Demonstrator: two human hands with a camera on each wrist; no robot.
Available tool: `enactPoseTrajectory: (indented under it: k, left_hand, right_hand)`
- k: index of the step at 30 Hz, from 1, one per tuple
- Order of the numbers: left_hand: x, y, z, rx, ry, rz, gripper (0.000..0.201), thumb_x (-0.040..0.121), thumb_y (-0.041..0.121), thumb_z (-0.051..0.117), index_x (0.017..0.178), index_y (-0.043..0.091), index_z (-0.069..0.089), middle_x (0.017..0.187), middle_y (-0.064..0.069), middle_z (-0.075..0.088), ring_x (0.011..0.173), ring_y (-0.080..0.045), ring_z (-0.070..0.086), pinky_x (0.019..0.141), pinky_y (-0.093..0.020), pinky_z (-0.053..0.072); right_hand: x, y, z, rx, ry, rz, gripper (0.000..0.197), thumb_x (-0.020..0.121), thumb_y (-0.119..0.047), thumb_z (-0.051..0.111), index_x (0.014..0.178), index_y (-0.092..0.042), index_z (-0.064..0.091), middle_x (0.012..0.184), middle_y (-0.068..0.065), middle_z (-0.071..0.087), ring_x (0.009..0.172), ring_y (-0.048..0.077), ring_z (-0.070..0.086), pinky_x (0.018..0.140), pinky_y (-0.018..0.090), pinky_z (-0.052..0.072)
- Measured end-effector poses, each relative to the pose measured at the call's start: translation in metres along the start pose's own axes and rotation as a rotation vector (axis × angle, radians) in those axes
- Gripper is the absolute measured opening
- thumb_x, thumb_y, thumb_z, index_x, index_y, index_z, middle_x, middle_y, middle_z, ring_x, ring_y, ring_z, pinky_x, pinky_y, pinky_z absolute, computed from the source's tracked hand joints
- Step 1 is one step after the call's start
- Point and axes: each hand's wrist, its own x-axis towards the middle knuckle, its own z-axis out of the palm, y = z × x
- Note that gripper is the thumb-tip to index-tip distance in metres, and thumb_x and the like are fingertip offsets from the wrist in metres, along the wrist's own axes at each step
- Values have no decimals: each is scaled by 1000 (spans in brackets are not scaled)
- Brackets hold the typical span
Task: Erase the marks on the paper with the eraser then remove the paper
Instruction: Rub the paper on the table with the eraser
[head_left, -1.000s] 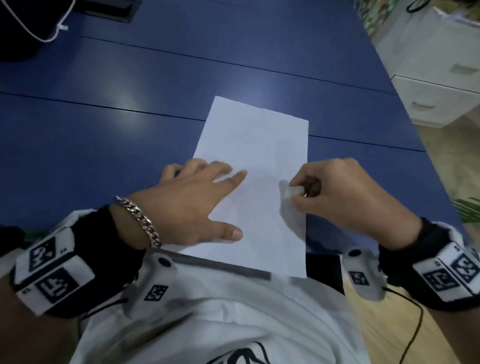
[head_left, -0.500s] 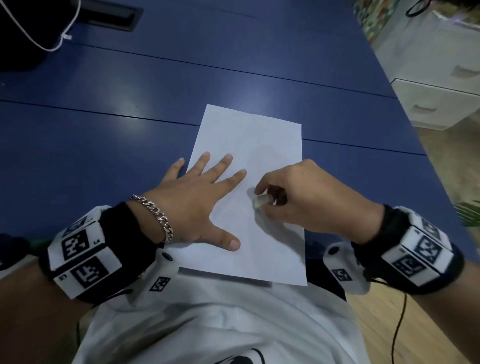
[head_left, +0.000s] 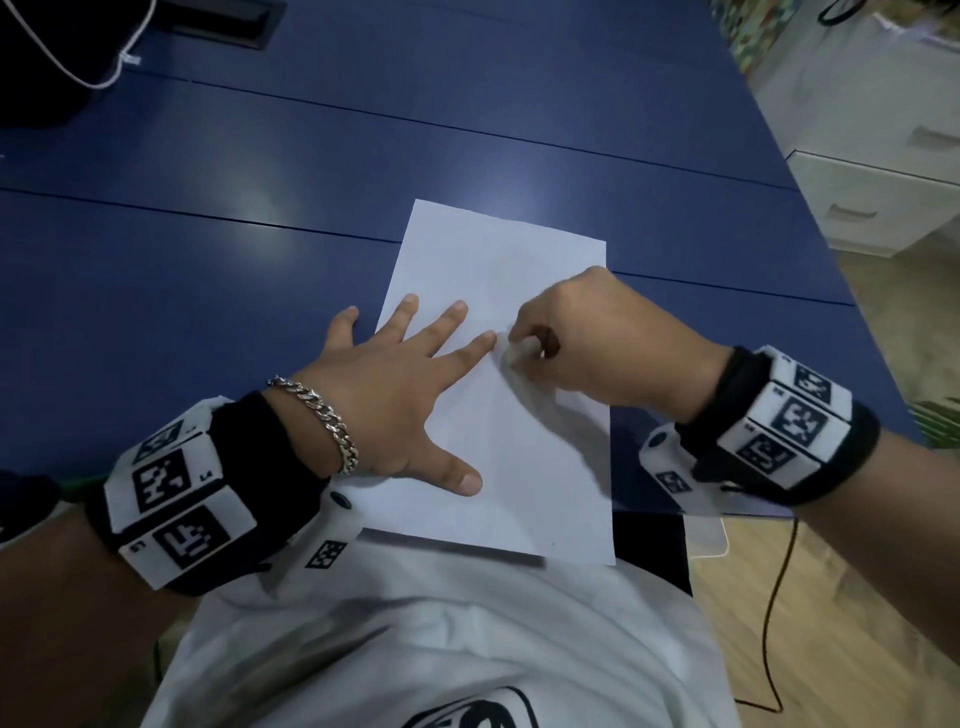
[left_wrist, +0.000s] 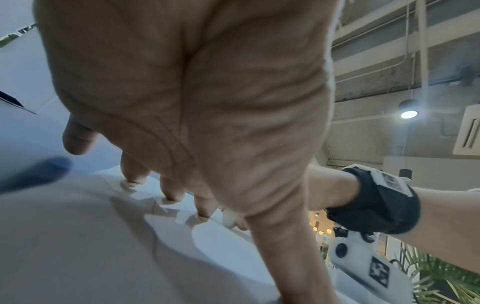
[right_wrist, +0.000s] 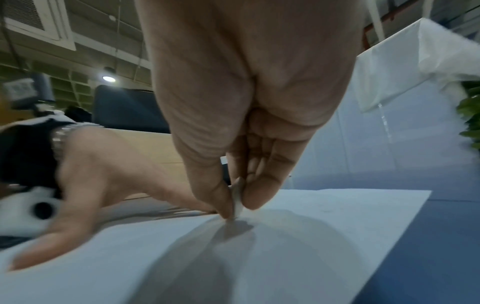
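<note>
Erasing under way, mid-sheet. Paper (head_left: 498, 395) lies flat at the near edge of the blue desk (head_left: 208, 322), its near end close to the person's white shirt (head_left: 441, 639). Left hand (head_left: 395, 400) spread, palm and straight fingers pressing the paper's left half; little finger off the edge onto the desk. Right hand (head_left: 587, 348) pinches a small white eraser (right_wrist: 237, 202) between thumb and fingertips, its tip on the paper, just beside the left forefinger.

Marks: only very faint traces show on the far half; too pale to say what remains. Judged: rubbing not finished, paper removal not yet begun.

Around: white drawer cabinet (head_left: 883, 171) far right, off the desk; white cord (head_left: 67, 62) and a dark recess (head_left: 228, 26) at the far left. Chain bracelet (head_left: 324, 421) on the left wrist. Nothing lies on the sheet besides the hands; the holding hand must lift before the paper can go.
</note>
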Motion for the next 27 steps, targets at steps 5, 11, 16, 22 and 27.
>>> enactPoseTrajectory:
  k: [5,11,16,22,27]
  left_hand:
    - [-1,0,-1,1,-2,-4,131,59,104,45,153,51,-27,165,14,-35,156,-27,-25,119,-69,-4]
    - [-2,2,-2,22,-4,-7,130,60,105,42,153,49,-29,165,13,-35,156,-27,-25,119,-70,-4]
    - [-2,2,-3,21,-4,-9,130,58,105,42,153,49,-28,165,14,-35,156,-27,-25,119,-70,-4]
    - [-8,0,-4,-9,18,4,127,60,104,44,153,53,-25,165,15,-34,156,-23,-26,119,-68,-11]
    - [-17,-1,-10,-75,91,12,102,75,93,47,159,52,4,170,15,-3,157,-18,0,123,-54,-3]
  right_hand:
    - [-14,-21,6,-41,-98,-106,13,88,-23,63,80,-16,70,70,0,67,65,20,58,63,34,49]
    - [5,1,-4,7,-17,23,15,91,-24,64,83,-17,74,70,-4,69,68,19,63,66,38,57]
    - [-14,-14,7,-36,-80,-56,15,88,-25,63,78,-17,70,69,0,68,65,19,61,63,34,51]
    - [-58,-1,11,67,15,74,13,95,-24,66,104,-26,76,88,-11,72,77,8,66,75,30,57]
    - [-86,-3,29,161,75,155,4,96,-24,69,97,-28,70,78,-14,67,70,7,64,65,26,55]
